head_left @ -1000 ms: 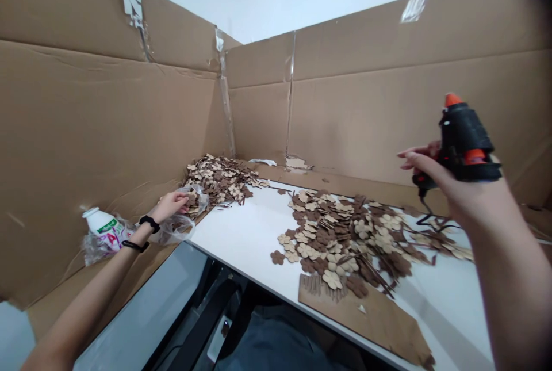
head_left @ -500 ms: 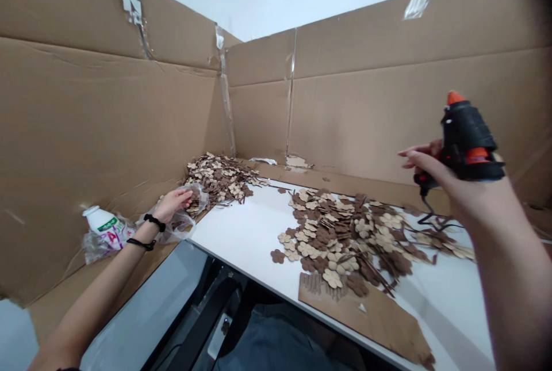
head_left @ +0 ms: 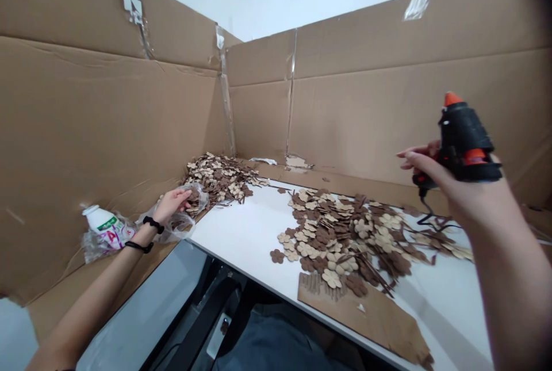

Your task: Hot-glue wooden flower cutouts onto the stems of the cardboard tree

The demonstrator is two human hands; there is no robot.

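Observation:
My right hand (head_left: 431, 167) is raised over the right side of the table, wrapped round a black hot glue gun (head_left: 463, 135) whose orange nozzle points up. Its cord hangs down behind the wrist. At the left end of the table, my left hand (head_left: 171, 204) has its fingers drawn together at a clear plastic bag (head_left: 179, 226). Brown pieces show through the bag by the fingertips; what the fingers hold is hidden. Beyond this hand lies a heap of brown and beige flower cutouts (head_left: 219, 178) with thin strips. A second pile of flower cutouts (head_left: 332, 230) spreads across the table's middle and right.
A white bottle (head_left: 106, 224) in clear plastic leans by the left cardboard wall (head_left: 86, 129). Another cardboard wall (head_left: 371, 112) stands behind the white table (head_left: 245, 236). A torn cardboard piece (head_left: 366, 313) lies at the front edge, carrying a row of short brown strips.
My right hand has shifted slightly left with the glue gun. The left hand stays at the plastic bag, almost still.

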